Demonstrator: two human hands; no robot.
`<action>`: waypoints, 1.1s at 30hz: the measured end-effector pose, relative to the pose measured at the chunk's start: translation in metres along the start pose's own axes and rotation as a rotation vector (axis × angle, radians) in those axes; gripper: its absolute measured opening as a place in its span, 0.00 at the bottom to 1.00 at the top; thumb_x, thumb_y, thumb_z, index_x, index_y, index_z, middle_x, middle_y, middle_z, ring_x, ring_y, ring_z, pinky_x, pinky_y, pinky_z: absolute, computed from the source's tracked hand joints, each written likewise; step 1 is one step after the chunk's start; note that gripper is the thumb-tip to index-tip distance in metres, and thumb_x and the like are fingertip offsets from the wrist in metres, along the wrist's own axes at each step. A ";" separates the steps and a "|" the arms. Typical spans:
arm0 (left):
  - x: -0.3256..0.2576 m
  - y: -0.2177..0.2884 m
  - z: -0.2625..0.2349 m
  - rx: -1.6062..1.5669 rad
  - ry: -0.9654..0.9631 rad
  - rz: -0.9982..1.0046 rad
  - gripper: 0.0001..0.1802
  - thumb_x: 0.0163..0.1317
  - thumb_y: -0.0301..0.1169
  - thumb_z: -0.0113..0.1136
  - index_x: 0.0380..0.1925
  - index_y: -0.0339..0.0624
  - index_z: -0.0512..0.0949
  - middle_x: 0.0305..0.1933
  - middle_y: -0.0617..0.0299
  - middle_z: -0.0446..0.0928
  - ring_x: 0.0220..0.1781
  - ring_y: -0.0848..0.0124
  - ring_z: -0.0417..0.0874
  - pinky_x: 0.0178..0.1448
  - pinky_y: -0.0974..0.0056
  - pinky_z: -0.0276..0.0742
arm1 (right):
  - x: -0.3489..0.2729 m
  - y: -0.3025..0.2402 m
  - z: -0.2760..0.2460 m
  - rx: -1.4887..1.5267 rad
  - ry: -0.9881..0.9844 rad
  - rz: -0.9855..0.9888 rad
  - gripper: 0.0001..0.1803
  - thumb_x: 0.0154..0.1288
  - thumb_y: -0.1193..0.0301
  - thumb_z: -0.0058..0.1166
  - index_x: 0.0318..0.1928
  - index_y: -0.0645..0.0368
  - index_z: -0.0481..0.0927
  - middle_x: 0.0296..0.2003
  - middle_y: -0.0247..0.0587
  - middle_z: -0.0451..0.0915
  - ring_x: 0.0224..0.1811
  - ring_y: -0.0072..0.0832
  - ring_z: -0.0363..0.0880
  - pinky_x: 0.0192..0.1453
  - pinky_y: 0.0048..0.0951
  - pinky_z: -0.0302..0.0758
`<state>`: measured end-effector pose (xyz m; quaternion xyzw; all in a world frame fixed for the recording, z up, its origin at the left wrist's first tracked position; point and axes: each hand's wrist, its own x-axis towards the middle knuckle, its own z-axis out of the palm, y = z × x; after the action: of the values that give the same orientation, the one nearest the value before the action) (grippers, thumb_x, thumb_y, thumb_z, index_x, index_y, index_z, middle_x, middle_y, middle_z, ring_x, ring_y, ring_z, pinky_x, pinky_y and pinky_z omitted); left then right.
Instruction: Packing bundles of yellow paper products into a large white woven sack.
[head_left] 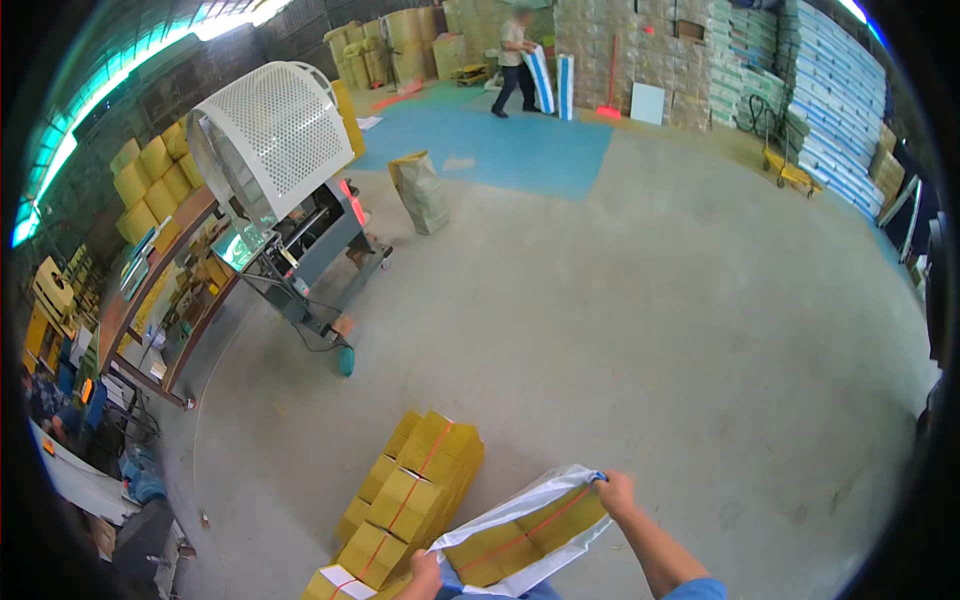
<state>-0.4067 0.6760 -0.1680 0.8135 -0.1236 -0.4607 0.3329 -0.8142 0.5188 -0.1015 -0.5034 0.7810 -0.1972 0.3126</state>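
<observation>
My right hand (614, 491) grips the far rim of a white woven sack (520, 515) and holds its mouth open. My left hand (425, 578) holds the near rim of the same sack at the lower edge of the view. Inside the sack lies a bundle of yellow flat cartons (520, 542) tied with an orange strap. To the left of the sack, several more strapped yellow bundles (415, 495) are stacked on the concrete floor.
A grey machine with a white perforated hood (275, 135) stands at the left beside a cluttered wooden bench (160, 290). A brown paper sack (420, 190) stands upright on the floor. Far back, a person (515, 60) handles white sacks near stacked goods.
</observation>
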 end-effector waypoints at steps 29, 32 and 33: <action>-0.006 0.115 0.006 1.180 -0.321 0.992 0.41 0.50 0.43 0.69 0.62 0.39 0.65 0.48 0.44 0.79 0.51 0.48 0.79 0.53 0.47 0.74 | -0.198 0.194 0.056 0.931 0.245 0.969 0.40 0.68 0.40 0.39 0.72 0.51 0.57 0.71 0.45 0.59 0.66 0.43 0.65 0.65 0.51 0.61; 0.000 0.131 0.036 1.184 -0.446 0.714 0.31 0.55 0.45 0.65 0.55 0.41 0.74 0.44 0.43 0.81 0.46 0.47 0.81 0.48 0.46 0.75 | -0.276 0.213 0.113 0.949 0.280 1.193 0.40 0.69 0.40 0.37 0.73 0.49 0.55 0.72 0.45 0.56 0.70 0.47 0.60 0.68 0.53 0.57; 0.012 0.131 0.043 1.185 -0.448 0.719 0.31 0.55 0.45 0.65 0.55 0.41 0.74 0.44 0.43 0.81 0.46 0.47 0.81 0.48 0.46 0.75 | -0.286 0.211 0.134 0.966 0.286 1.229 0.40 0.69 0.40 0.37 0.73 0.48 0.54 0.73 0.45 0.55 0.72 0.48 0.57 0.69 0.54 0.55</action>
<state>-0.4220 0.5539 -0.1049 0.6524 -0.6771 -0.3342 -0.0659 -0.7766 0.8669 -0.2476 0.2393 0.7796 -0.3689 0.4459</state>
